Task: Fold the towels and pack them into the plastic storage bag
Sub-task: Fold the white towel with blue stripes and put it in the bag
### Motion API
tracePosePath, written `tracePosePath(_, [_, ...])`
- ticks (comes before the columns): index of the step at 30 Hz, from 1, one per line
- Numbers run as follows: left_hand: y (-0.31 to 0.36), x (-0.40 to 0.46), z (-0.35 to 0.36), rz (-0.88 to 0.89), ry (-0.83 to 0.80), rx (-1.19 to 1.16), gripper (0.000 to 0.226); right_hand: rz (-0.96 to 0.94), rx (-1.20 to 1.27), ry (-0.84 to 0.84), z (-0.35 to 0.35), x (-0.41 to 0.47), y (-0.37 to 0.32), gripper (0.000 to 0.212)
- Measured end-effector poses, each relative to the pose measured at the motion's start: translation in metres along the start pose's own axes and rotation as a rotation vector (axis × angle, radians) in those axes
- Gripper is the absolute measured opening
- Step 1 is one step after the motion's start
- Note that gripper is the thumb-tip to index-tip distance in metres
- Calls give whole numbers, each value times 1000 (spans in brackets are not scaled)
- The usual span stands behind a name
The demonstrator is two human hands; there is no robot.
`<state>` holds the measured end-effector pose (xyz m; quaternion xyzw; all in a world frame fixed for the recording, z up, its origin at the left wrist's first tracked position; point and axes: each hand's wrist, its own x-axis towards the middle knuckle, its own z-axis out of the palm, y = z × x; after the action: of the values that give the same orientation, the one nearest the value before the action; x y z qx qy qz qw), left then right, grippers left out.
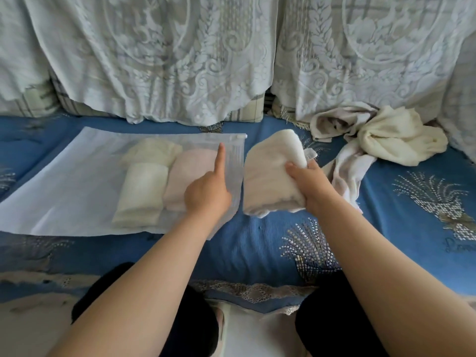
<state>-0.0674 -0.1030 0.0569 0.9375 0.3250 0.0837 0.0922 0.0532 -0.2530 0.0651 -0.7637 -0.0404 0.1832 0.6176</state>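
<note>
A translucent plastic storage bag point(77, 181) lies flat on the blue sofa cover, its zip mouth facing right. Inside it sit a folded cream towel point(140, 194), another cream towel point(152, 150) behind it and a folded pink towel point(188, 173). My left hand point(208, 194) rests at the bag's mouth, its forefinger stretched along the top flap; whether it pinches the plastic is unclear. My right hand point(306, 181) grips a folded cream towel point(270, 173) just right of the bag's mouth.
Unfolded towels lie crumpled at the back right: a cream one point(394, 140) and a whitish-pink one point(347, 173). White lace covers point(180, 60) hang over the sofa back. The blue patterned seat cover point(257, 248) stretches toward my dark-clad knees.
</note>
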Motion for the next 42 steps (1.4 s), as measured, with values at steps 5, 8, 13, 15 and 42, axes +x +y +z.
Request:
tracePosePath(5, [-19, 0, -18, -52, 106, -301, 55, 164, 351, -212, 32, 10, 5, 34])
tracePosePath(8, [-27, 1, -21, -67, 117, -441, 48, 152, 192, -161, 54, 13, 18, 38])
tracePosePath(13, [-24, -5, -21, -53, 62, -392, 51, 198, -180, -20, 71, 20, 35, 64])
tracePosePath(15, [-22, -7, -18, -22, 19, -351, 54, 107, -194, 47, 72, 20, 37, 65])
tracePosePath(42, [-31, -1, -12, -52, -68, -543, 52, 406, 261, -402, 124, 32, 25, 33])
